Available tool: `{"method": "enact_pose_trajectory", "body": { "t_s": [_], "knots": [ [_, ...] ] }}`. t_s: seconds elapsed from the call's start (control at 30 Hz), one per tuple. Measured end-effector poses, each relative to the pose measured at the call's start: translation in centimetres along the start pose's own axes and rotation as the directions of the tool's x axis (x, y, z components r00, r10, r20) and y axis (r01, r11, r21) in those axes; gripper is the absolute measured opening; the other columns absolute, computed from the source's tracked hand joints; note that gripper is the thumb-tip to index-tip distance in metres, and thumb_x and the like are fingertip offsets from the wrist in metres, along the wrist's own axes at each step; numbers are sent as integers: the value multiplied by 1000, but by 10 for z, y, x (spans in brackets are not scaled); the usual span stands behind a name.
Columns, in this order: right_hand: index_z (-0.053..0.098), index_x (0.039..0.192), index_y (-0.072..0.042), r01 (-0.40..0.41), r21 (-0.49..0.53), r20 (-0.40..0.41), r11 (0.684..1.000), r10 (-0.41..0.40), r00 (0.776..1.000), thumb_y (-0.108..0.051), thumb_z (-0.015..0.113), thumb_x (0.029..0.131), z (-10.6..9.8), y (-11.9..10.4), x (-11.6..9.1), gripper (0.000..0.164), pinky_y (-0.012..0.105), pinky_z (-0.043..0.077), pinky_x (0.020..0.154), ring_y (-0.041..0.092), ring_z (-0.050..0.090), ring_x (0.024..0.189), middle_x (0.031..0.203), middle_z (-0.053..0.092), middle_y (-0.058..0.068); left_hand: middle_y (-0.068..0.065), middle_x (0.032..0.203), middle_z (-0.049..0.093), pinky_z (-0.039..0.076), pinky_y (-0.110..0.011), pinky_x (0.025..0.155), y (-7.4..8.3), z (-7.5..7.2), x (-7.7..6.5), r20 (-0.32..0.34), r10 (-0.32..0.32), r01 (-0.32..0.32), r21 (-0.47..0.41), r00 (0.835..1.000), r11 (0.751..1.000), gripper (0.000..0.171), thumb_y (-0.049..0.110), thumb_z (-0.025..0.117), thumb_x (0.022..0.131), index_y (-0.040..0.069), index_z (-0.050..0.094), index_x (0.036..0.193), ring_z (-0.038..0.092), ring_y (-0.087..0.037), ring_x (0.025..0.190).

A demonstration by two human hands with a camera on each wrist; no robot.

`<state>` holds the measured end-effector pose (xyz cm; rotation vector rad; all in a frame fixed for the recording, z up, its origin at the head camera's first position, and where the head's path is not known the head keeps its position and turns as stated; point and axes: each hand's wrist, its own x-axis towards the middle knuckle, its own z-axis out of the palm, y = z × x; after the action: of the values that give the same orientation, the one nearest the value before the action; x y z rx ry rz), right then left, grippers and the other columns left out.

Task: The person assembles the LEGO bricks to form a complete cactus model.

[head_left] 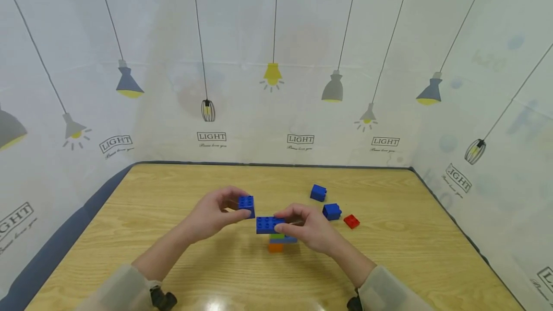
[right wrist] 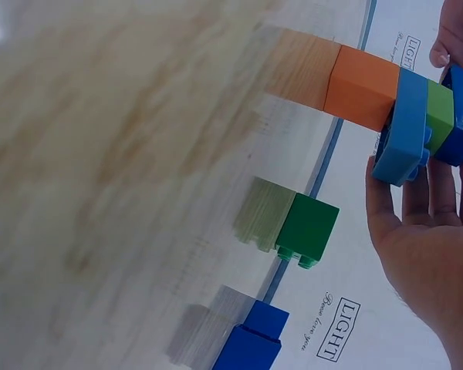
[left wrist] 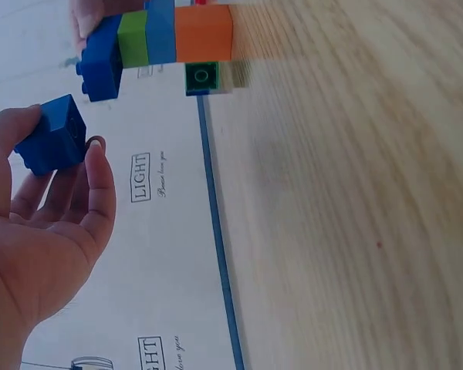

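Wood-grained table (head_left: 194, 277): one four-brick multicoloured plastic tower (left wrist: 160, 35), liable to topple if its overhanging blue top brick (head_left: 266, 225) is pressed off-centre. Left hand (head_left: 211, 212) half closed, pinching one blocky blue plastic brick (head_left: 246, 205) beside it; right hand (head_left: 313, 227) gripping the top brick. Loose: two blue bricks (head_left: 318, 193) (head_left: 332, 211), one flat red brick (head_left: 352, 221), one dark green brick (right wrist: 309, 229).

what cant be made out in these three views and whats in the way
- Head view: the right end of the top blue brick, covered by the right hand.
- Head view: the script under a LIGHT label, too small to read.
- Left wrist view: most of the right hand, cut off by the top edge.
- Right wrist view: part of the bottommost blue brick, cut off by the lower edge.
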<state>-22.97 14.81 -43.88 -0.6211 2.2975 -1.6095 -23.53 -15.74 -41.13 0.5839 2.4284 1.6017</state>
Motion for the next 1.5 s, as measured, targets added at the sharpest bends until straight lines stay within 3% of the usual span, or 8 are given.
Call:
{"method": "enact_pose_trajectory", "body": {
  "t_s": [0.23, 0.53, 0.83, 0.97, 1.2, 1.33, 1.5],
  "knots": [
    [78, 125, -14, 9, 3, 2, 1000, -9, 1000, -27, 78, 105, 0, 0, 0, 24, 36, 62, 102, 21, 72, 117, 128, 77, 6, -9, 121, 76, 64, -37, 92, 7, 11, -3, 45, 29, -28, -21, 999, 999, 35, 29, 80, 103, 12, 70, 133, 73, -26, 108],
    [78, 125, -12, 7, 20, 1, 1000, -7, 1000, -27, 77, 105, 0, -1, -2, 25, 33, 63, 100, 22, 72, 116, 126, 77, 8, -10, 123, 75, 64, -34, 90, 5, 20, -3, 63, 67, -64, -42, 996, 997, 34, 28, 80, 103, 14, 71, 133, 74, -26, 107],
    [78, 126, -13, 7, 25, 8, 1000, -7, 1000, -26, 78, 105, 0, 0, 0, 25, 36, 63, 101, 23, 73, 117, 126, 77, 7, -18, 134, 65, 64, -43, 102, 1, 25, -6, 95, 26, -14, -123, 995, 992, 39, 31, 77, 105, 16, 67, 140, 75, -30, 122],
    [78, 126, -13, 4, 29, 6, 1000, -4, 1000, -26, 78, 105, 0, -1, 0, 25, 33, 63, 99, 23, 73, 115, 124, 77, 8, -21, 137, 61, 65, -47, 100, 1, 27, -6, 100, 9, 8, -169, 995, 986, 42, 30, 77, 105, 15, 66, 143, 77, -32, 119],
    [78, 126, -13, -6, 34, 4, 999, 6, 1000, -25, 79, 104, 0, -1, 0, 25, 30, 64, 96, 22, 73, 113, 124, 77, 8, -20, 135, 60, 66, -43, 98, -4, 30, -5, 101, 3, 23, -252, 995, 968, 44, 24, 79, 104, 10, 66, 145, 76, -31, 120],
    [78, 127, -13, -6, 34, 3, 999, 6, 1000, -26, 79, 104, 0, -1, 0, 26, 30, 64, 96, 22, 74, 113, 124, 77, 8, -17, 132, 62, 65, -45, 101, -9, 29, -4, 92, -7, 31, -262, 996, 965, 44, 25, 81, 103, 11, 68, 142, 75, -30, 121],
    [78, 126, -12, -3, 24, -1, 1000, 3, 1000, -27, 78, 104, -1, 0, -1, 26, 33, 64, 98, 22, 73, 113, 124, 77, 8, -13, 126, 66, 65, -39, 99, -11, 29, -3, 79, -8, 28, -248, 997, 968, 43, 26, 82, 101, 12, 69, 140, 74, -28, 115]
  ]
}}
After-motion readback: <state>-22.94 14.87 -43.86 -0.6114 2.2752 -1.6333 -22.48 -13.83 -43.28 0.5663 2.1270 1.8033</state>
